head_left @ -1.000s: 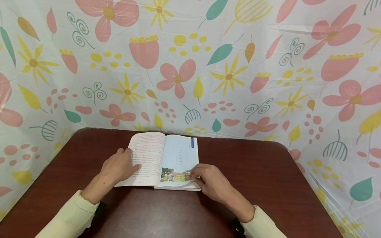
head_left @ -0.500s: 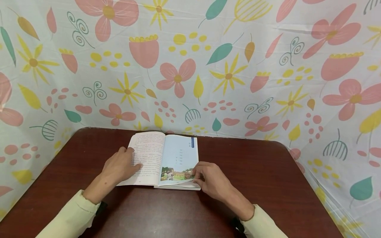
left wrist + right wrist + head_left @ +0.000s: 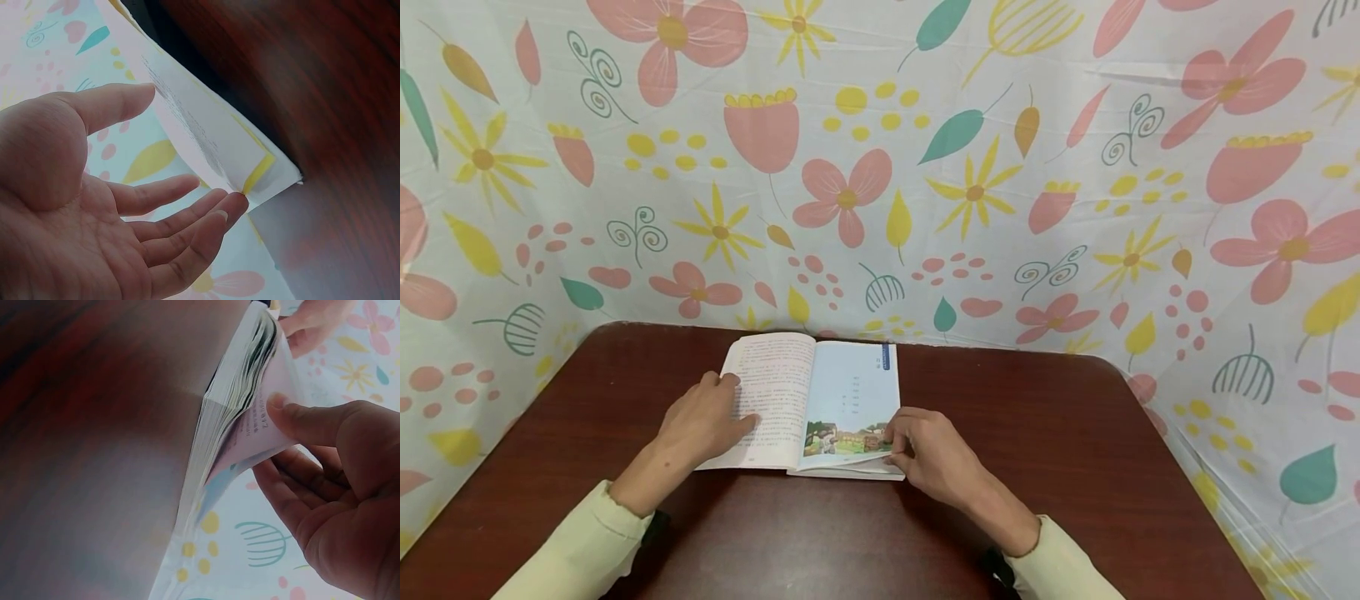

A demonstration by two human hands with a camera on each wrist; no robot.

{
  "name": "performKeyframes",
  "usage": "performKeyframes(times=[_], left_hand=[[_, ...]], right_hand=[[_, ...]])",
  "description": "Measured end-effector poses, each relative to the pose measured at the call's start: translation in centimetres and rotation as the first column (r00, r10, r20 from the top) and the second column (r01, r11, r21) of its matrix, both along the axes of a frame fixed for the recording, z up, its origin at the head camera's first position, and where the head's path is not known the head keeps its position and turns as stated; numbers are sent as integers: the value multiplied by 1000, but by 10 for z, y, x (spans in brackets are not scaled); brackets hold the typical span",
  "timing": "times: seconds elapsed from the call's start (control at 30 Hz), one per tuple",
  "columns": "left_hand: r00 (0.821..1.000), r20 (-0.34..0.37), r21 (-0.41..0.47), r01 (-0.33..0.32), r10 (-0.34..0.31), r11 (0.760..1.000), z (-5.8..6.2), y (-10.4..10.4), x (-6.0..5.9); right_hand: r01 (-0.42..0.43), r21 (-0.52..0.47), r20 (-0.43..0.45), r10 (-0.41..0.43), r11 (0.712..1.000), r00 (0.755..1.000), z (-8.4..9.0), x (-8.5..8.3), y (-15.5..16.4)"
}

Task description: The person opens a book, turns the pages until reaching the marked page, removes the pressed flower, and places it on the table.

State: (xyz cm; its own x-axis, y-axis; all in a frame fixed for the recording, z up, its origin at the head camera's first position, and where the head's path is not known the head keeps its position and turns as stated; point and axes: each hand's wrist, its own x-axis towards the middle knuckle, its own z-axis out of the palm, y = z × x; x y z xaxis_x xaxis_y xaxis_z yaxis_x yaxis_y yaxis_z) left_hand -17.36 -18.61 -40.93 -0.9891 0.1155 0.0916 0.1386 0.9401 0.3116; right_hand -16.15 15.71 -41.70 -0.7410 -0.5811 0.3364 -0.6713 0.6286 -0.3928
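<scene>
Just below the centre of the head view, a book (image 3: 797, 404) lies open on the table (image 3: 850, 533). At its left, the left hand (image 3: 700, 421) rests on the printed page (image 3: 771, 400), fingers loosely spread, gripping nothing. At its lower right, the right hand (image 3: 936, 458) pinches a blue page (image 3: 842, 387) between thumb and fingers, the corner raised. Flowered cloth (image 3: 925, 208) fills the upper frame.

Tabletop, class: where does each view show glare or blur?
Head view: soft sheen on the tabletop below the book; left wrist view: pale glare by the book's corner, grain soft; right wrist view: grey glare at lower left, grain blurred.
</scene>
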Motion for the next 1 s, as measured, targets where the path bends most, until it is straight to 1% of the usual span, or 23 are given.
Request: performKeyframes(times=[0.13, 0.27, 0.37, 0.43, 0.57, 0.63, 0.7, 0.77, 0.83, 0.93, 1.0], left_hand=[[1000, -8, -2, 6, -6, 1000, -1, 0, 1], [1000, -6, 1, 12, -12, 1000, -2, 0, 1], [1000, -6, 2, 17, -17, 1000, -3, 0, 1], [1000, -5, 2, 19, -19, 1000, -3, 0, 1], [1000, -3, -2, 21, -21, 1000, -4, 0, 1], [1000, -3, -6, 21, -21, 1000, -4, 0, 0], [1000, -4, -8, 21, -21, 1000, -4, 0, 0], [1000, -4, -8, 22, -22, 1000, -4, 0, 0], [1000, -3, -7, 23, -23, 1000, -4, 0, 0], [1000, -8, -4, 23, -24, 1000, -4, 0, 0], [999, -22, -2, 25, -25, 1000, -3, 1, 1]], right_hand=[[8, -43, 32, -7, 999, 999, 0, 0, -1], [22, -133, 97, -9, 991, 995, 0, -1, -1], [22, -190, 150, 7, 982, 989, -1, -2, 0], [20, -225, 199, 26, 974, 980, -1, -3, 0], [13, -309, 305, 87, 951, 949, -1, -3, 1], [12, -338, 333, 108, 941, 937, 0, -3, 1], [14, -355, 347, 118, 935, 930, -1, -3, 1], [23, -354, 345, 108, 935, 932, 0, -3, 0], [25, -335, 309, 85, 942, 947, -1, -3, 0], [39, -296, 214, 27, 954, 977, -2, -2, -2], [63, -278, 145, -22, 958, 989, -3, -1, -3]])
